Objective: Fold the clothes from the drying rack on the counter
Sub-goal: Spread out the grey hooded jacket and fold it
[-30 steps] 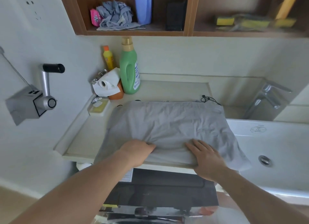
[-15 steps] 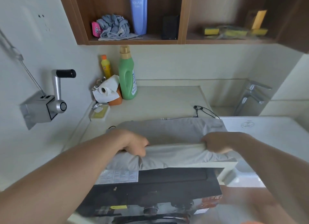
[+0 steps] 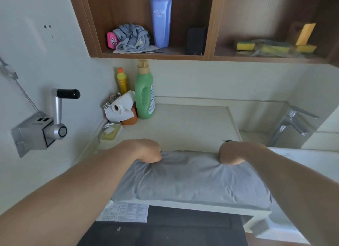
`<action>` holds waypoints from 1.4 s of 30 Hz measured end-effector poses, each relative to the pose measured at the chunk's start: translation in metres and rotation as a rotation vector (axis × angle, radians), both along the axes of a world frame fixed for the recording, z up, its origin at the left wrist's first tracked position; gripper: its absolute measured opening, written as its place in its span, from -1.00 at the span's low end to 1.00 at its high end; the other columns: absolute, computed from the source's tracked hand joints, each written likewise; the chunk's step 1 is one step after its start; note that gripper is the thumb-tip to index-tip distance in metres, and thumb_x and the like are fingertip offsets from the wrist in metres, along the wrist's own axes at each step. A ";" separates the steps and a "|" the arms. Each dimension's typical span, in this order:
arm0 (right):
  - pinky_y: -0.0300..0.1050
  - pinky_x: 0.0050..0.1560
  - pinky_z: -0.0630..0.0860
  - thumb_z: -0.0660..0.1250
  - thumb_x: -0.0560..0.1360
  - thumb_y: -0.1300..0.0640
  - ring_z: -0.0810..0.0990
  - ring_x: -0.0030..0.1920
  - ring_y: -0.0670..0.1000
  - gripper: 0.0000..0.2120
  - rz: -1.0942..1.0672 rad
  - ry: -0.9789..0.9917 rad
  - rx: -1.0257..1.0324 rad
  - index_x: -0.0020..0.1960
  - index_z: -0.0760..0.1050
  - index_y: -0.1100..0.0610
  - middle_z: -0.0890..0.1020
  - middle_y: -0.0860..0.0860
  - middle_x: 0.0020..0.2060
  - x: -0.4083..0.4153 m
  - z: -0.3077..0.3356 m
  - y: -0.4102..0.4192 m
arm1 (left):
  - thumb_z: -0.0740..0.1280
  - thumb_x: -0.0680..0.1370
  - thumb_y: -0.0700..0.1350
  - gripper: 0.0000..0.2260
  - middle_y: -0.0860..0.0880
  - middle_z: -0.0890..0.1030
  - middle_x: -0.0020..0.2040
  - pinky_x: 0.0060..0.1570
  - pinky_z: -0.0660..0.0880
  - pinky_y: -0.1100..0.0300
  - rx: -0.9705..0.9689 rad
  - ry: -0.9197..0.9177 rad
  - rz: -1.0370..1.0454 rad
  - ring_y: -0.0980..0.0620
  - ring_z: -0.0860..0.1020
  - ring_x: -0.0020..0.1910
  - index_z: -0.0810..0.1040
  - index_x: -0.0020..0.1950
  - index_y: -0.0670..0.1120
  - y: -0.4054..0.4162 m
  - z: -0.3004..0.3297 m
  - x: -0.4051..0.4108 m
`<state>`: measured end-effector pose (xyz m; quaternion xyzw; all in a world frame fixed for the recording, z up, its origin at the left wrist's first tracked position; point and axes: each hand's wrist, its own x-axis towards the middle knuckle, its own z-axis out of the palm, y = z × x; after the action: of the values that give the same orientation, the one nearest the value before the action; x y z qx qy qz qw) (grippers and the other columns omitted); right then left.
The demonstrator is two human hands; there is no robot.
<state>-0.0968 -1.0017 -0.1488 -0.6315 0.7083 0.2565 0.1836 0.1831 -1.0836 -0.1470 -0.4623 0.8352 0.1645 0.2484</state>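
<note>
Grey garment (image 3: 194, 179) lies folded on counter (image 3: 183, 124), far edge under both hands' fingers.

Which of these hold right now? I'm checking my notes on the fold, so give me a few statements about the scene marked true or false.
1. Both hands rest at the far edge of the grey garment. True: the left hand and the right hand are there.
2. The garment hangs on a drying rack. False: it lies on the counter.
3. A green bottle stands at the back left of the counter. True.
4. The blue bottle stands on the counter. False: it stands in the wooden shelf above.
5. The faucet is left of the garment. False: it is to the right.
</note>
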 end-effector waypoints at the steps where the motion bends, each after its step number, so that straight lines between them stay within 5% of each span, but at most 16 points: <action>1: -0.07 -0.07 0.50 0.19 0.60 0.30 0.64 -0.04 0.11 -0.76 0.072 0.016 0.015 0.13 0.61 0.29 0.64 0.14 -0.04 -0.006 -0.012 -0.009 | 0.13 0.63 -0.06 -0.81 -0.02 0.50 -0.09 -0.11 0.39 0.10 -0.005 0.012 0.009 -0.07 0.51 -0.02 0.50 0.00 -0.10 -0.007 -0.007 -0.003; 4: 0.01 0.05 0.53 0.12 0.59 0.40 0.62 0.18 0.24 -0.71 0.086 -0.010 0.032 0.14 0.58 0.43 0.64 0.26 0.14 -0.013 -0.033 -0.019 | 0.08 0.67 -0.04 -0.81 -0.01 0.47 -0.06 -0.05 0.36 0.11 0.002 0.035 0.046 -0.05 0.48 0.00 0.45 0.02 -0.06 -0.021 -0.025 -0.010; 11: -0.03 0.19 0.53 0.10 0.61 0.12 0.60 0.18 0.17 -0.67 -0.057 -0.163 -0.062 0.10 0.60 0.21 0.63 0.19 0.18 -0.035 -0.075 -0.058 | 0.09 0.68 -0.01 -0.76 -0.13 0.58 0.16 -0.04 0.38 0.06 -0.114 0.016 0.107 -0.10 0.48 -0.01 0.45 0.18 -0.10 -0.040 -0.066 -0.013; 15: 0.04 0.18 0.53 0.08 0.59 0.03 0.58 0.18 0.17 -0.66 -0.015 -0.098 -0.067 0.16 0.57 0.11 0.62 0.12 0.17 -0.029 -0.081 -0.056 | 0.15 0.63 -0.01 -0.72 -0.07 0.52 0.26 0.34 0.32 -0.24 -0.430 0.137 0.153 -0.17 0.47 0.27 0.41 0.31 -0.06 -0.021 -0.079 -0.033; 18: 0.09 0.20 0.53 0.06 0.58 0.01 0.58 0.20 0.17 -0.65 -0.019 -0.062 -0.066 0.19 0.53 0.06 0.61 0.11 0.20 -0.028 -0.087 -0.054 | 0.09 0.66 0.13 -0.57 -0.02 0.30 0.57 0.49 0.14 -0.31 -0.449 0.406 0.047 -0.11 0.23 0.56 0.35 0.49 0.02 0.020 -0.081 -0.066; 21: 0.11 0.22 0.50 0.09 0.57 0.00 0.55 0.25 0.18 -0.67 -0.091 -0.089 -0.115 0.24 0.46 0.06 0.57 0.11 0.25 -0.025 -0.088 -0.048 | -0.07 0.69 0.22 -0.49 0.02 -0.03 0.68 0.50 -0.16 -0.40 -0.299 0.328 -0.049 -0.07 -0.10 0.65 0.11 0.63 0.11 0.051 -0.096 -0.086; 26: 0.17 0.49 0.20 0.20 0.56 -0.03 0.28 0.50 0.09 -0.57 -0.058 -0.224 -0.596 0.42 0.40 -0.05 0.42 -0.04 0.43 0.026 -0.082 -0.024 | -0.28 0.60 0.28 -0.37 0.03 -0.15 0.68 0.46 -0.25 -0.44 -0.291 0.222 -0.047 -0.10 -0.18 0.65 -0.13 0.66 0.14 0.052 -0.128 -0.083; 29: 0.26 0.58 -0.09 0.08 0.64 -0.08 0.03 0.61 0.00 -0.57 -0.066 -0.393 -0.578 0.50 0.33 -0.09 0.25 -0.12 0.56 0.063 -0.100 -0.007 | -0.25 0.57 0.25 -0.33 0.06 -0.16 0.68 0.49 -0.24 -0.41 -0.262 0.217 -0.053 -0.05 -0.21 0.65 -0.13 0.67 0.08 0.053 -0.130 -0.081; 33: 0.23 0.58 -0.24 -0.13 0.61 -0.36 -0.05 0.63 -0.03 -0.40 -0.154 -0.329 -0.564 0.59 0.14 -0.20 0.13 -0.15 0.62 0.062 -0.133 0.015 | -0.09 0.69 0.15 -0.45 0.11 -0.16 0.68 0.53 -0.21 -0.33 -0.341 0.289 -0.085 0.02 -0.21 0.65 -0.13 0.68 0.11 0.056 -0.137 -0.063; 38: 0.25 0.57 -0.30 -0.28 0.56 -0.45 -0.19 0.64 0.05 -0.32 -0.176 -0.177 -0.573 0.63 -0.04 -0.26 -0.02 -0.10 0.65 0.054 -0.147 0.030 | -0.14 0.68 0.20 -0.44 0.01 0.04 0.68 0.58 -0.10 -0.21 -0.486 0.272 -0.030 -0.04 -0.04 0.66 0.02 0.67 0.07 0.053 -0.146 -0.020; 42: 0.32 0.53 -0.34 -0.34 0.53 -0.47 -0.21 0.64 0.08 -0.31 -0.190 -0.141 -0.539 0.62 -0.12 -0.30 -0.06 -0.12 0.65 0.056 -0.146 0.029 | -0.19 0.66 0.28 -0.43 0.03 -0.05 0.69 0.58 -0.16 -0.19 -0.437 0.197 0.138 -0.03 -0.13 0.66 -0.07 0.66 0.15 0.040 -0.149 0.028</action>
<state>-0.0413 -0.9727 -0.2952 -0.6045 0.7925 -0.0039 0.0814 0.2108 -1.0437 -0.2958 -0.5428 0.8375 0.0409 0.0481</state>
